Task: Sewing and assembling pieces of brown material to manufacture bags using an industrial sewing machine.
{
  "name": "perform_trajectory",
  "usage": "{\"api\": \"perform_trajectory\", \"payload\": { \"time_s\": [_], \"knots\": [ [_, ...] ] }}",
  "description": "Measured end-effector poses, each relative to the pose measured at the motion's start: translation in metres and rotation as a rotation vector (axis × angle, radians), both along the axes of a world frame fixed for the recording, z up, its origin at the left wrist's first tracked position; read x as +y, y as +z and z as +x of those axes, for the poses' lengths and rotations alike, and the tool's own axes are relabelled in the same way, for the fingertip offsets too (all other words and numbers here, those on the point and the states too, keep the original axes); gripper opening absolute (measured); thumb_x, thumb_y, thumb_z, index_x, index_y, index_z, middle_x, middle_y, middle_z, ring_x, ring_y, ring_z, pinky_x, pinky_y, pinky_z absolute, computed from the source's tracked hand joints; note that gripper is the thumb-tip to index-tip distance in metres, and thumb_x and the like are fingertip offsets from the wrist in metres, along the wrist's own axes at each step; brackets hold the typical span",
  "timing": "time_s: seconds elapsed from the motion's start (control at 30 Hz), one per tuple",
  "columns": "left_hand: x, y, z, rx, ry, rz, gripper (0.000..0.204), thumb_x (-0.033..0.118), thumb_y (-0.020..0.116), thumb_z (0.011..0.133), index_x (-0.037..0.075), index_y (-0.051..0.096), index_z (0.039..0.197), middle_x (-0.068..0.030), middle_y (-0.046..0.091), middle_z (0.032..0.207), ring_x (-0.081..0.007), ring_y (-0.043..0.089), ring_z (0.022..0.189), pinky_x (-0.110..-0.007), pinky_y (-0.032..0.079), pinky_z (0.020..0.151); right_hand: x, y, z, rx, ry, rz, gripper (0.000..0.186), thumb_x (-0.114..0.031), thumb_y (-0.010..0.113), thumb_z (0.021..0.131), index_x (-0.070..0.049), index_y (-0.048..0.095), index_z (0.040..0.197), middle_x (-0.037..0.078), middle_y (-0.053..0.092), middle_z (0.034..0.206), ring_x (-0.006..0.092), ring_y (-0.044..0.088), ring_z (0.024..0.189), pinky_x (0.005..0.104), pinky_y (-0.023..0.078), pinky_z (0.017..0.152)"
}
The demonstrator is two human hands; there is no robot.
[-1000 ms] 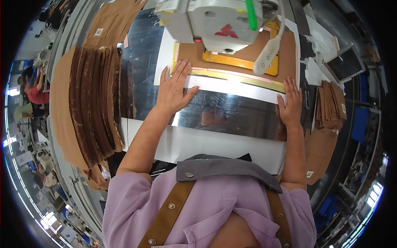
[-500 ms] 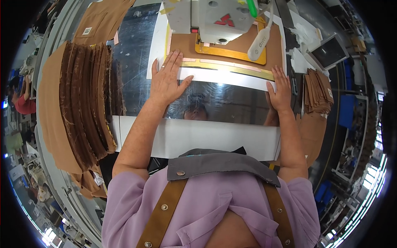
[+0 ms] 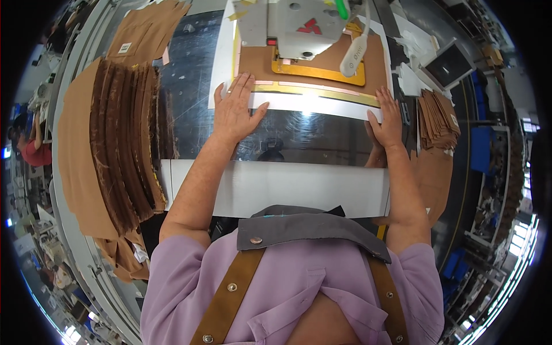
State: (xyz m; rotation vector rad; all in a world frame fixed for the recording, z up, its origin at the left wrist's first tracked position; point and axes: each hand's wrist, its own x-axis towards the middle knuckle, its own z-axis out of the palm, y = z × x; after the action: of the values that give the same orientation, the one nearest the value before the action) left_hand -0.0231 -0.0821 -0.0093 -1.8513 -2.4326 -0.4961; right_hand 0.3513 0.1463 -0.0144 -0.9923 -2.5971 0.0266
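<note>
My left hand [image 3: 234, 112] lies flat with its fingers stretched over the near left corner of a white template sheet [image 3: 287, 102]. My right hand [image 3: 388, 118] rests at the sheet's near right corner, fingers extended. On the sheet is a piece of brown fabric [image 3: 259, 62], bordered by yellow and pink strips [image 3: 322, 92]. A yellow clamp frame [image 3: 322, 75] sits on the fabric, under the grey head of a sewing machine [image 3: 307, 29]. That head hides part of the fabric. Neither hand holds anything.
A thick stack of brown fabric pieces [image 3: 123, 144] stands at the left. Smaller brown pieces [image 3: 438, 121] are piled at the right, near a small screen [image 3: 448, 64]. A white hand-held control [image 3: 353, 56] hangs by the machine head. Shiny metal table [image 3: 299, 138] lies between my arms.
The view has shifted slightly. Both hands stay flat at the sheet's near corners, and the sheet and clamp frame show no clear movement of their own.
</note>
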Motion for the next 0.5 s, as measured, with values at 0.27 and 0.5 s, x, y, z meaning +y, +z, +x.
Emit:
{"api": "perform_trajectory", "payload": {
  "time_s": [0.27, 0.5],
  "knots": [
    [-0.004, 0.0025, 0.002, 0.036, 0.058, -0.035, 0.076, 0.056, 0.05, 0.098, 0.007, 0.043, 0.154, -0.0133, 0.043, 0.16, -0.0251, 0.034, 0.152, -0.051, 0.014, 0.126, -0.0019, -0.0063, 0.002, -0.014, 0.008, -0.04, 0.062, -0.037, 0.062, 0.096, -0.012, 0.049, 0.15, 0.012, 0.047, 0.158, 0.0287, 0.039, 0.15, 0.0515, 0.025, 0.124],
    [-0.004, 0.0028, 0.0041, 0.099, 0.1, 0.011, 0.07, 0.053, 0.053, 0.097, 0.008, 0.049, 0.151, -0.0114, 0.047, 0.158, -0.0221, 0.037, 0.151, -0.05, 0.015, 0.126, 0.0025, -0.009, 0.0047, 0.139, 0.035, -0.042, 0.062, -0.037, 0.064, 0.095, -0.008, 0.051, 0.148, 0.014, 0.05, 0.155, 0.0305, 0.039, 0.15, 0.053, 0.026, 0.123]
  ]
}}
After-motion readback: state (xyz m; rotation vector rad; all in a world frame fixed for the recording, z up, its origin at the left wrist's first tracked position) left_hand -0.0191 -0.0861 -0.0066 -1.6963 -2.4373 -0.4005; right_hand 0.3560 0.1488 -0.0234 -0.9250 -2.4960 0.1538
